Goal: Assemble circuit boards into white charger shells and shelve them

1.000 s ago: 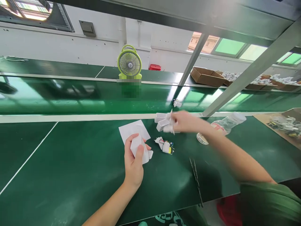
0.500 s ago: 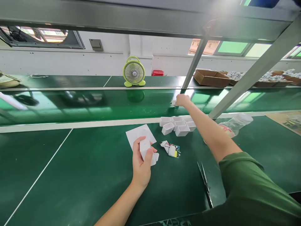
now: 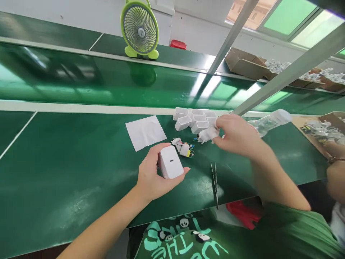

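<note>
My left hand [image 3: 151,174] is closed round a white charger housing [image 3: 171,163], its slotted end turned toward me. Just beyond it lies a green circuit board [image 3: 185,149] with a white wrapped part and yellow piece. My right hand [image 3: 238,135] pinches a white-wrapped circuit board [image 3: 207,135], slightly blurred, in front of the white open casings [image 3: 199,126]. A white paper sheet [image 3: 145,132] is flat on the bench, beyond my left hand. Tweezers [image 3: 214,185] rest near the front edge, between my two forearms.
A clear bottle [image 3: 269,123] lies beyond my right wrist. The green conveyor belt [image 3: 102,84] crosses behind the bench, with a slanted metal post [image 3: 283,73] at right. Behind stand a fan [image 3: 140,32] and cardboard boxes [image 3: 244,64]. Part of another person shows at the right edge.
My right hand has come back from the conveyor belt to the casings, holding the white-wrapped board. My left hand has turned the housing, showing its slot. The view has tilted down.
</note>
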The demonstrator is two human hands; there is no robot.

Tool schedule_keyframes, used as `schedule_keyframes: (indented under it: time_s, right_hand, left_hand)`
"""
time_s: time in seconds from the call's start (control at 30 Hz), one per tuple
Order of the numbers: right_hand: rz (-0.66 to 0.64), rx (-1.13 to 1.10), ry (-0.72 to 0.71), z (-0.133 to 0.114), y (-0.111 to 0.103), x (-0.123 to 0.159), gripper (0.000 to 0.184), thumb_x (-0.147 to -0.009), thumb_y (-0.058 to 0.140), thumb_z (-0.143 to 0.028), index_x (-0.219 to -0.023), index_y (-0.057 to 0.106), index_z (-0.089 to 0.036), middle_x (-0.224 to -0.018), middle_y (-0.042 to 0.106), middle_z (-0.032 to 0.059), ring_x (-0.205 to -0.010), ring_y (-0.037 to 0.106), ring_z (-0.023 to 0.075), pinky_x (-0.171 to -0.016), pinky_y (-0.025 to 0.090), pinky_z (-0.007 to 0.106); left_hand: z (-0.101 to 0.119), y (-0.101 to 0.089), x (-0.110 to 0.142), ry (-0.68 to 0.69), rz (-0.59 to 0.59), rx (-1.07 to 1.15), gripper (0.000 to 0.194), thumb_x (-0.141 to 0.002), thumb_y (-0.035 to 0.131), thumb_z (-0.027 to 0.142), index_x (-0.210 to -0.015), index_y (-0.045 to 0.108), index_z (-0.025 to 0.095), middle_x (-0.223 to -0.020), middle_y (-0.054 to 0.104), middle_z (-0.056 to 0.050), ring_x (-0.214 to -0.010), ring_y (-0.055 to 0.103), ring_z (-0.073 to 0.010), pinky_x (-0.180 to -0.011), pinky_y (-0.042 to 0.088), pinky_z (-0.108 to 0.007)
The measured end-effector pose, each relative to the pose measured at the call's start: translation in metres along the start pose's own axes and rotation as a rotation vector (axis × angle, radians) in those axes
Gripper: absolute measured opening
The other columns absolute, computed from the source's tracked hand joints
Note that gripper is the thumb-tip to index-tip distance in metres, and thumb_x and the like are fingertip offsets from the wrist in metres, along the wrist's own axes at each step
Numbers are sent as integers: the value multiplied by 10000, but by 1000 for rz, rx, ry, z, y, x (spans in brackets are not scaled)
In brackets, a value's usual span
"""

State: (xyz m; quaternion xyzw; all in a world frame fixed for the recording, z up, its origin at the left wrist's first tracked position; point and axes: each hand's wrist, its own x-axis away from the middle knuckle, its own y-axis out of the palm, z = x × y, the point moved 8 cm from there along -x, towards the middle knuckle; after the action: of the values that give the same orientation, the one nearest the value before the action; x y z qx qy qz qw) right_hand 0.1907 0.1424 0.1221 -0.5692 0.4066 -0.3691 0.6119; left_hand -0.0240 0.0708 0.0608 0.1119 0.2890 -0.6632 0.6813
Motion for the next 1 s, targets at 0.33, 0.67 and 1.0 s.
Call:
schedule_keyframes:
  time_s: [0.33, 0.67, 1.0]
  right_hand:
    - [-19, 97, -610, -45, 51, 116, 281, -953, 490, -87, -1166, 658, -159, -917, 676, 93, -819, 606, 222, -762, 498, 392]
    - [-73, 49, -901, -28, 101, 175, 253, -935, 532, -56, -1119, 706, -58, -1063, 700, 145, -1086, 657, 320, -940, 587, 497]
    - [-9, 111, -912, -7, 96, 169, 202, -934, 523, -46, -915, 714, -107, -1011, 718, 143, -1105, 665, 294, -931, 615, 477]
  left_hand:
    - [-5, 12, 2, 27, -27, 49, 691, -649, 915, 355, -1177, 488, 229, -1042, 669, -67, -870, 706, -179, -696, 603, -269]
    - [7, 10, 0, 239, 10, -17, 727, -672, 900, 435, -1238, 499, 218, -1069, 689, -85, -933, 715, -219, -769, 614, -325]
    - [3, 9, 1, 184, -9, 0, 737, -654, 918, 372, -1247, 509, 217, -1084, 678, -85, -962, 710, -229, -771, 615, -331]
